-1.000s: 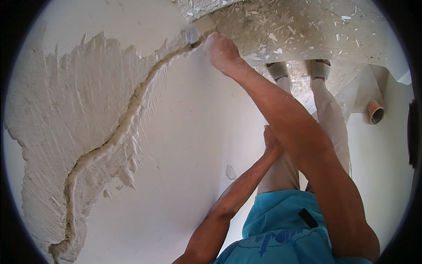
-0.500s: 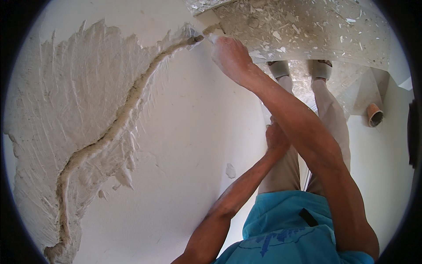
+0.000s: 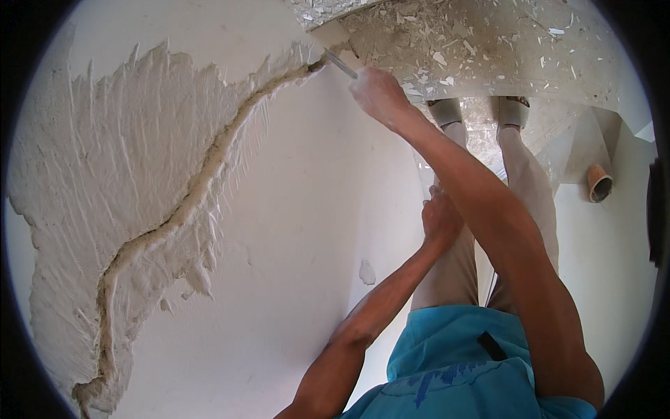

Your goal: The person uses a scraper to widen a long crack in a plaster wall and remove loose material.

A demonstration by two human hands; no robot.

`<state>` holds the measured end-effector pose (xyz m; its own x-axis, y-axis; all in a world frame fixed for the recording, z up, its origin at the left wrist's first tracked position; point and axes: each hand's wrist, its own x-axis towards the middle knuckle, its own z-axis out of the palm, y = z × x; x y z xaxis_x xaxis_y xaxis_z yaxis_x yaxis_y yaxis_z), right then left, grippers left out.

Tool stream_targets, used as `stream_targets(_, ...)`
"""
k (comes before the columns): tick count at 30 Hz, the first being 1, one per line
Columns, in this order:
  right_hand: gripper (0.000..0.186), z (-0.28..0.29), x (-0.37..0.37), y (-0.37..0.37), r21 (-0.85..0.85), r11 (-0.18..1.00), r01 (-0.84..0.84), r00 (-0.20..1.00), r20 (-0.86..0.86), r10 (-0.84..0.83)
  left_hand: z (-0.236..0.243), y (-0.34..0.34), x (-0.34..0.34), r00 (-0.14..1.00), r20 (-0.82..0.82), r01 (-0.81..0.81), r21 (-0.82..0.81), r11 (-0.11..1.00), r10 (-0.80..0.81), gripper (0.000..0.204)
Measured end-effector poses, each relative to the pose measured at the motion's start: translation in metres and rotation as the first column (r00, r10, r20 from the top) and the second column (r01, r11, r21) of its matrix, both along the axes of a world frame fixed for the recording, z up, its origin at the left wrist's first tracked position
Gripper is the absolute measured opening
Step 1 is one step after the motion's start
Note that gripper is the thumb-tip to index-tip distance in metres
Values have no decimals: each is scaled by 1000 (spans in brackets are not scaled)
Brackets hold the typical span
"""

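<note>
My right hand (image 3: 380, 96), dusted white, is closed around a narrow tool with a flat metal blade (image 3: 340, 64); its handle is hidden in the fist. The blade's tip points up and left, close to the upper end of a long crack (image 3: 209, 167) in the wall. Rough, scraped plaster (image 3: 146, 140) with streaky marks lies on both sides of this crack. My left hand (image 3: 442, 215) is lower, in front of my leg and partly behind my right forearm. Its fingers are curled, and whatever they may hold is hidden.
Smooth white wall (image 3: 300, 209) spreads below the crack, with a small grey patch (image 3: 367, 272) on it. White chips litter the dusty surface (image 3: 488, 49) at the top. My sandalled feet (image 3: 447, 112) stand below it. An orange-brown pipe end (image 3: 599, 184) sticks out at the right.
My right hand has drawn back slightly to the right and down from the crack's end, so more of the blade shows. My left hand has stayed nearly still.
</note>
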<state>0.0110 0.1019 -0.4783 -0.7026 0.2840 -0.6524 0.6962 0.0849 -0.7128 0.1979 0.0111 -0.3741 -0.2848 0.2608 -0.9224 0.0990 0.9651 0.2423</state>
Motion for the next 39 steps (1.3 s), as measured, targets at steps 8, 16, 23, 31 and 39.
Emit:
stream_targets(8, 27, 55, 13, -3, -120, 987, 105, 994, -6, -107, 3, -13, 12, 977, -88, -185, 117, 976, 196, 37)
stream_targets(16, 19, 67, 8, -22, 55, 998, -3, 1000, -5, 3, -14, -46, 10, 909, -340, -211, 125, 970, 241, 32)
stream_targets(23, 18, 58, 8, -21, 22, 1000, 13, 998, -66, -11, 47, 3, -124, 668, -661, -302, 177, 937, 341, 32)
stream_targets(31, 18, 62, 30, -36, -69, 994, 85, 995, -47, -89, 66, 31, -194, 610, -733, -184, 238, 954, 301, 40)
stream_targets(39, 18, 51, 12, -43, -59, 993, 107, 959, -258, -119, 33, 47, -242, 640, -769, 105, 69, 992, -15, 38)
